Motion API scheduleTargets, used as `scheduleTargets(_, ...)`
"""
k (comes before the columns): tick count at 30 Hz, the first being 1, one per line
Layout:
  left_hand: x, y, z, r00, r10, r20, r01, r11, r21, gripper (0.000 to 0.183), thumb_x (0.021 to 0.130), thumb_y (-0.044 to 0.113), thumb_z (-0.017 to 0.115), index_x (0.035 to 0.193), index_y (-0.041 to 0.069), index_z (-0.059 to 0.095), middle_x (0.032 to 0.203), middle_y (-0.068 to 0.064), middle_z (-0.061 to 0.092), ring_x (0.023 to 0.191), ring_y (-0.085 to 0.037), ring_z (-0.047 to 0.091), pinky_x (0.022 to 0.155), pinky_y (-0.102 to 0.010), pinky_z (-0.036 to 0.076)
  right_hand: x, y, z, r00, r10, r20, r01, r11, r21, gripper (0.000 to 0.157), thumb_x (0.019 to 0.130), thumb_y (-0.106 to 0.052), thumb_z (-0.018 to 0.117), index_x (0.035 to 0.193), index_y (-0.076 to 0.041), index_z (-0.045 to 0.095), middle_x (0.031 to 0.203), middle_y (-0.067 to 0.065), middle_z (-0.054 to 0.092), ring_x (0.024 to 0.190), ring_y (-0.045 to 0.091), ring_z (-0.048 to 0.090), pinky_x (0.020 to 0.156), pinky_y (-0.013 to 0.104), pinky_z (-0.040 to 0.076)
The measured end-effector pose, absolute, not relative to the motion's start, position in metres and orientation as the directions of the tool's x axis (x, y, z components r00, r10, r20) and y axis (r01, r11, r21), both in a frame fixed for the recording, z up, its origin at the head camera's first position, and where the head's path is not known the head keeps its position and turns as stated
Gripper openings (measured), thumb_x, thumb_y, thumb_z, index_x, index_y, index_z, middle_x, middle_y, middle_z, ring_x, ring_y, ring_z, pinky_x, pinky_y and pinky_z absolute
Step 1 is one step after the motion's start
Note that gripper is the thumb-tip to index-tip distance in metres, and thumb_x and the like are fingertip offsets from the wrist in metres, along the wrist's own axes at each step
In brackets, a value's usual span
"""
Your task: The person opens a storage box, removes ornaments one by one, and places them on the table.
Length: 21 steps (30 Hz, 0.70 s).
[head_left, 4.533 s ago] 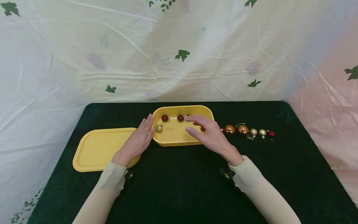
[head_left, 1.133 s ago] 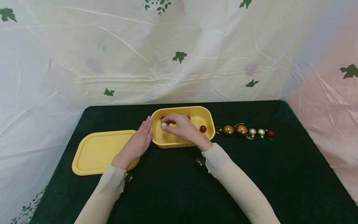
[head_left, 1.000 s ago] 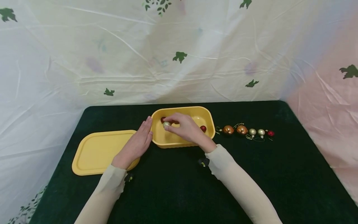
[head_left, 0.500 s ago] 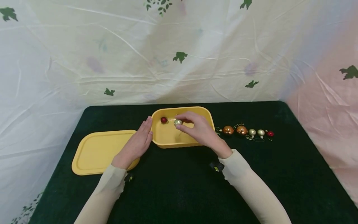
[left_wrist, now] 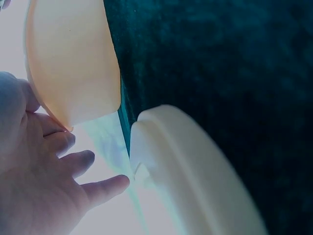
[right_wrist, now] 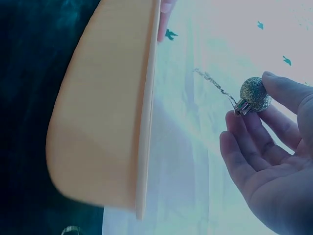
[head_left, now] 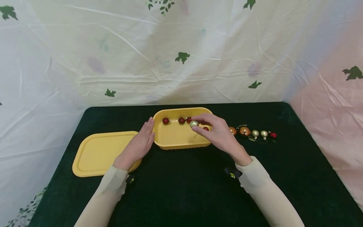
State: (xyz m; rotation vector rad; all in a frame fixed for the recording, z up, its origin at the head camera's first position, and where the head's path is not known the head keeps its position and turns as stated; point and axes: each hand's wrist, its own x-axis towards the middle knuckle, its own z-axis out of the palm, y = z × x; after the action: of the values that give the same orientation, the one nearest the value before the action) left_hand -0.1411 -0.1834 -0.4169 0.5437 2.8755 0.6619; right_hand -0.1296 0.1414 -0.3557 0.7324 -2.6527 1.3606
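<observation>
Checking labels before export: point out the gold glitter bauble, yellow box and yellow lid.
gold glitter bauble (right_wrist: 254, 94): right wrist view, middle of the ball
yellow box (head_left: 175, 134): head view, bare inside floor
yellow lid (head_left: 100, 153): head view, flat top face

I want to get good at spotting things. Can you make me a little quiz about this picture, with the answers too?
1. Fill in: the glittery ball is pinched by the ____ hand.
2. True or false: the yellow lid is on top of the yellow box.
3. What colour are the balls lying in the box? a) copper b) red c) blue

Key:
1. Right; the right hand holds it between thumb and fingers.
2. False; it lies on the dark green table.
3. b) red.
</observation>
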Motion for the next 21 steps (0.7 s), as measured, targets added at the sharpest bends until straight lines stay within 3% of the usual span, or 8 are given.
scheduleTargets(7,-0.141,-0.181,-0.417,-0.926,0.372,-0.062,0.31,0.845,0.435,0.064,0.115,0.035,0.03,0.167,0.014,0.0,0.175,-0.005,0.001,0.159,-0.03,0.008,0.126,-0.052,0.016,-0.123,0.166,-0.356,-0.912,-0.313,0.264,-0.399,0.537,-0.743,0.036,0.098,-0.032,0.074,0.129,-0.014,0.071,0.119,0.001,0.068,0.112,0.025,0.066,0.098,0.052,0.054)
scheduleTargets(14,-0.139,-0.18,-0.416,-0.927,0.37,-0.067,0.307,0.846,0.435,0.064,0.115,0.035,0.031,0.167,0.014,0.0,0.175,-0.004,0.001,0.159,-0.03,0.008,0.126,-0.052,0.016,-0.114,0.192,-0.357,-0.932,-0.25,0.262,-0.36,0.562,-0.744,0.038,0.099,-0.035,0.073,0.131,-0.015,0.07,0.122,-0.001,0.067,0.109,0.016,0.066,0.093,0.047,0.056)
scheduleTargets(21,-0.138,-0.181,-0.416,-0.927,0.37,-0.06,0.309,0.845,0.436,0.065,0.115,0.033,0.032,0.167,0.013,0.001,0.175,-0.006,0.002,0.159,-0.03,0.009,0.126,-0.052,0.016,-0.108,0.218,-0.358,-0.943,-0.187,0.276,-0.332,0.606,-0.723,0.037,0.1,-0.034,0.07,0.133,-0.016,0.069,0.122,0.0,0.068,0.107,0.015,0.064,0.087,0.025,0.054)
